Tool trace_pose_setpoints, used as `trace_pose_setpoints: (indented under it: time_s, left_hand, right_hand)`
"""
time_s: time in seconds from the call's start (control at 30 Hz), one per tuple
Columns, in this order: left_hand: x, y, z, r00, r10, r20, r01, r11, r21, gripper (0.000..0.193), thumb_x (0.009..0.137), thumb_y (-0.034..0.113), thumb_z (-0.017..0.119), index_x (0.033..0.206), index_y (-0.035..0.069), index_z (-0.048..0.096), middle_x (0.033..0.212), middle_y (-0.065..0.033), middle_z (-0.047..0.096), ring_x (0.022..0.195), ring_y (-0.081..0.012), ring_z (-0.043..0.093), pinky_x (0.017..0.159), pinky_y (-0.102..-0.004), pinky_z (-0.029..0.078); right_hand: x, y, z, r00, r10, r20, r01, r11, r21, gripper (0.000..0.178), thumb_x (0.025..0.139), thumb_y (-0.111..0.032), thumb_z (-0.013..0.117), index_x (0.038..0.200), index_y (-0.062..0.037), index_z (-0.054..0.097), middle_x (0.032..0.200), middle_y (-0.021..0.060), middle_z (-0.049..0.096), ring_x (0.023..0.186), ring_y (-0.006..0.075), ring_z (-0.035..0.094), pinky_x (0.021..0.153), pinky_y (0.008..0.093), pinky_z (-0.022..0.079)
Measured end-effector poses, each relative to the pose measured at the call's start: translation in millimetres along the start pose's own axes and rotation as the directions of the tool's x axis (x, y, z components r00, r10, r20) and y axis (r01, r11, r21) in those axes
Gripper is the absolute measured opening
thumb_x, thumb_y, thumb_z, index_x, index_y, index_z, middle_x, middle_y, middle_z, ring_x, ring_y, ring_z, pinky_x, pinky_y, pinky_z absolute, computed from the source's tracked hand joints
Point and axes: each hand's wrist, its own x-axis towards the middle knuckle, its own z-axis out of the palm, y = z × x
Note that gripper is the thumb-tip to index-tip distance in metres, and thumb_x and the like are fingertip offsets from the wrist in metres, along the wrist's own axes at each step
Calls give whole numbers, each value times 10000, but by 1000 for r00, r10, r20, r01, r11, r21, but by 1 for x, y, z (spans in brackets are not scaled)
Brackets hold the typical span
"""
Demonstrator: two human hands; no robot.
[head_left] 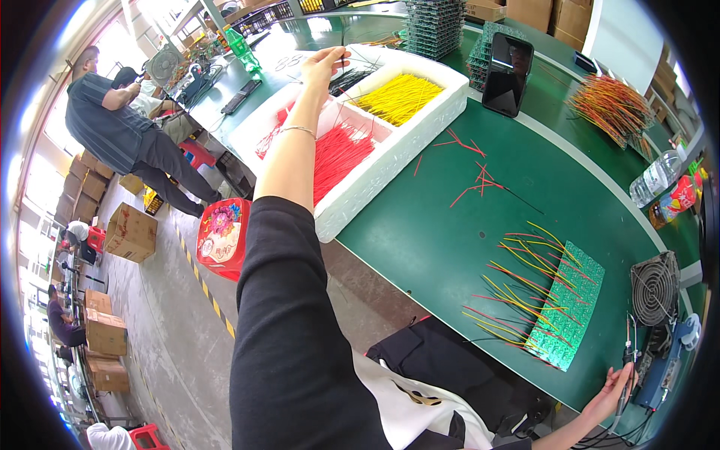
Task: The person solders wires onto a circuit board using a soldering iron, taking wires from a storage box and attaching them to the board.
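Note:
At the far end of my stretched-out arm, my left hand (322,69) pinches a thin black wire (343,46) above the white foam box (420,124). Compartments in the box hold red wires (339,161), yellow wires (397,97) and black wires (352,79). At the lower right, my right hand (611,391) is closed around a soldering iron (627,367), its tip pointing up. Left of the iron lies a green circuit board (576,319), with several red and yellow wires (517,296) sticking out to the left.
A small fan (654,289) and a blue soldering station (664,375) stand at the right. A dark phone (508,73) leans behind the foam box. Loose red wires (480,184) lie mid-table. Bottles (656,178) and a wire bundle (611,109) sit beyond. A red stool (223,238) stands left.

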Motion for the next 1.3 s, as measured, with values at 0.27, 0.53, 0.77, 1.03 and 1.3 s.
trace_pose_setpoints:
  time_s: [0.27,0.53,0.77,1.03,1.3]
  left_hand:
    - [2,-3,0,1000,-27,16,27,1000,-9,172,809,190,634,935,74,657,842,-46,680,703,-91,624,629,-192,395]
    - [2,-2,-3,998,-49,25,51,997,-57,214,815,180,635,969,31,638,876,-86,670,741,-150,645,692,-231,480]
    - [2,-2,-5,997,-70,26,71,996,-48,220,815,178,638,976,27,634,879,-86,668,753,-155,648,682,-228,485]
    - [1,-1,-3,997,-69,46,71,996,-51,218,815,189,640,972,38,638,876,-71,669,728,-140,643,653,-217,478]
    - [7,-7,-7,989,-109,104,119,988,-101,181,808,118,642,934,-8,608,868,-109,651,757,-169,644,676,-241,510]
  right_hand:
    - [-1,0,0,1000,10,-13,-9,1000,8,143,892,-194,552,805,-90,509,664,-29,413,622,21,408,742,223,431]
    - [-1,-2,1,1000,5,-9,-5,1000,14,125,891,-186,554,813,-95,517,670,-34,421,636,16,423,766,223,437]
    - [0,1,-2,1000,6,11,-6,1000,7,119,895,-180,546,812,-99,518,666,-38,416,629,11,419,771,223,437]
    - [-2,-3,2,1000,-6,11,7,1000,-18,113,902,-169,532,817,-95,522,666,-34,410,627,12,417,777,225,447]
    - [-1,0,-4,1000,5,-3,-5,1000,3,114,899,-171,538,819,-90,523,662,-33,409,627,13,420,771,224,450]
